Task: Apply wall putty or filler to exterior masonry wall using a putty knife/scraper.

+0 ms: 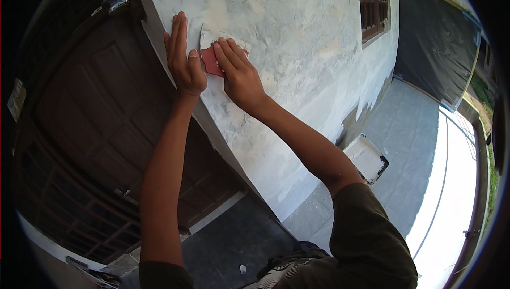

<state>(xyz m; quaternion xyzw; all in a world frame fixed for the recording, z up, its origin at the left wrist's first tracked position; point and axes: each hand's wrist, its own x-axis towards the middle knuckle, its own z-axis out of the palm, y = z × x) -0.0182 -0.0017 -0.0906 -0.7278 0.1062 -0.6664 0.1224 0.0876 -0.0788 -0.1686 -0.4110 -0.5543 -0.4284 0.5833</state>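
My right hand grips a flat red putty scraper, its fingers laid over the back and pressing it to the wall. Whitish putty is smeared along the scraper's upper part. Just left of it, my left hand rests at the wall's vertical corner with fingers stretched upward and thumb apart, holding nothing. The wall surface is patchy white and grey, with streaks of putty across it.
A dark brown panelled door is to the left of the corner. On the tiled floor at right lies a white-coated tray with a black rim. A barred window and a black sheet are farther off.
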